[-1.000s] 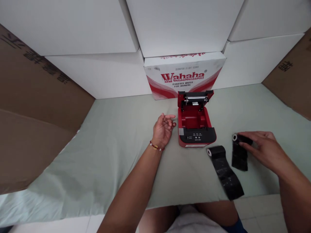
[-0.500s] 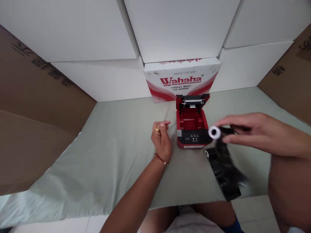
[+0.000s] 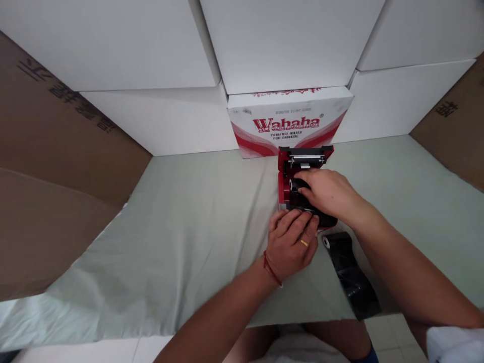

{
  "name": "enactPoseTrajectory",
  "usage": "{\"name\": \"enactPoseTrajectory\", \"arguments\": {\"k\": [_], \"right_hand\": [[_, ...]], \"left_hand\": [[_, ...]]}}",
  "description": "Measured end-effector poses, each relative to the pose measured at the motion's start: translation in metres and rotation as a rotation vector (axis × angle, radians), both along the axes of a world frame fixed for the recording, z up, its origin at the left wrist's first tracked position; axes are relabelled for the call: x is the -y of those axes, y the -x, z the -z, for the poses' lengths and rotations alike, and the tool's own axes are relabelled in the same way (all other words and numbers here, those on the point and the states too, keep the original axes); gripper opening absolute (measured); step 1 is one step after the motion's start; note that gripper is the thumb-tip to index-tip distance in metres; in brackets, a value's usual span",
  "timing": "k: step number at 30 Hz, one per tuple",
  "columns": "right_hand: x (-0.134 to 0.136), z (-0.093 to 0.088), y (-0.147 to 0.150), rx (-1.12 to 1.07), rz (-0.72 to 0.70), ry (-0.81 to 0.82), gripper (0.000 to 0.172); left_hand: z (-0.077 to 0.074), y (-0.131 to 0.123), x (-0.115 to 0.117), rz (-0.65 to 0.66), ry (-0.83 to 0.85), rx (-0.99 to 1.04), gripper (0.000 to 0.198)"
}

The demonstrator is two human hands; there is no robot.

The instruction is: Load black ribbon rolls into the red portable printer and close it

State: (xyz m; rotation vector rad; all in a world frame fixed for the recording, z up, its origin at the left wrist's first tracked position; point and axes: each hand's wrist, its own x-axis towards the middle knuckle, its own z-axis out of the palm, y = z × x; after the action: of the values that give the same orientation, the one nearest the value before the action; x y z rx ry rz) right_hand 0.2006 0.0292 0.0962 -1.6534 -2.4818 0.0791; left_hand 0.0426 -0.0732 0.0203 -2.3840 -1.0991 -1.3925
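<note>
Both hands meet at a raised-lid printer, a black roll in its bay

A compact red-and-black printer (image 3: 282, 190) stands on a pale green cloth (image 3: 204, 201), its lid (image 3: 306, 152) tipped up at the back. The right hand (image 3: 328, 194) reaches in from the right and pinches a black roll (image 3: 298, 187) between thumb and fingers, within the printer's bay; the roll's pale core end faces left. Whether the roll is fully seated cannot be told. The left hand (image 3: 293, 241) lies over the printer's front edge, fingers side by side and bent, touching the front cover; whether they also grip anything is hidden. A yellow ring (image 3: 304, 243) and a red bracelet (image 3: 270, 269) show on this hand and wrist.

Just beside the printer's front right corner lies a second black roll (image 3: 339, 242), its strip (image 3: 353, 287) unrolled toward the cloth's near edge. Behind the printer stands a Wahaha purified-water carton (image 3: 287, 126), backed by white boxes (image 3: 295, 45).
</note>
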Motion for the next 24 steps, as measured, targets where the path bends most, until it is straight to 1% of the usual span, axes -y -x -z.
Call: {"name": "enactPoseTrajectory", "arguments": {"k": [3, 5, 7, 8, 10, 11, 12, 13, 14, 16, 18, 20, 21, 24], "right_hand": [[0.001, 0.01, -0.003, -0.098, -0.06, -0.066, 0.031], [0.008, 0.007, -0.008, -0.24, -0.116, -0.048, 0.03], [0.018, -0.003, -0.014, -0.455, -0.12, -0.037, 0.022], [0.022, -0.009, -0.018, -0.573, -0.074, -0.077, 0.02], [0.025, -0.016, -0.026, -0.778, 0.105, -0.259, 0.024], [0.023, -0.017, -0.03, -0.848, 0.197, -0.367, 0.028], [0.019, -0.015, -0.033, -0.892, 0.256, -0.446, 0.032], [0.013, -0.011, -0.036, -0.92, 0.278, -0.485, 0.036], [0.006, -0.006, -0.039, -0.938, 0.27, -0.479, 0.041], [-0.006, 0.006, -0.042, -0.95, 0.21, -0.379, 0.05], [-0.01, 0.014, -0.042, -0.948, 0.17, -0.282, 0.052], [-0.003, 0.016, -0.041, -0.941, 0.158, -0.251, 0.047], [0.003, 0.016, -0.04, -0.935, 0.153, -0.261, 0.045], [0.028, 0.015, -0.041, -0.891, 0.116, -0.283, 0.038]], "left_hand": [[-0.001, 0.001, 0.001, 0.013, 0.015, -0.004, 0.04], [-0.001, 0.002, 0.002, 0.015, 0.024, -0.011, 0.042], [0.0, 0.001, 0.002, 0.018, 0.039, -0.017, 0.044], [0.0, 0.001, 0.002, 0.024, 0.047, -0.015, 0.046], [0.0, 0.0, 0.002, 0.037, 0.047, 0.001, 0.048], [0.0, 0.0, 0.002, 0.043, 0.036, 0.01, 0.047], [0.0, 0.0, 0.002, 0.045, 0.02, 0.016, 0.045], [0.0, 0.0, 0.002, 0.043, 0.003, 0.019, 0.041], [-0.001, 0.001, 0.002, 0.038, -0.013, 0.016, 0.038], [-0.001, 0.001, 0.003, 0.026, -0.026, 0.006, 0.034], [-0.002, 0.002, 0.003, 0.034, -0.007, 0.006, 0.037], [-0.002, 0.003, 0.004, 0.049, 0.012, 0.009, 0.042], [-0.002, 0.003, 0.004, 0.05, 0.012, 0.008, 0.042], [-0.002, 0.003, 0.005, 0.024, -0.015, -0.004, 0.036]]}}
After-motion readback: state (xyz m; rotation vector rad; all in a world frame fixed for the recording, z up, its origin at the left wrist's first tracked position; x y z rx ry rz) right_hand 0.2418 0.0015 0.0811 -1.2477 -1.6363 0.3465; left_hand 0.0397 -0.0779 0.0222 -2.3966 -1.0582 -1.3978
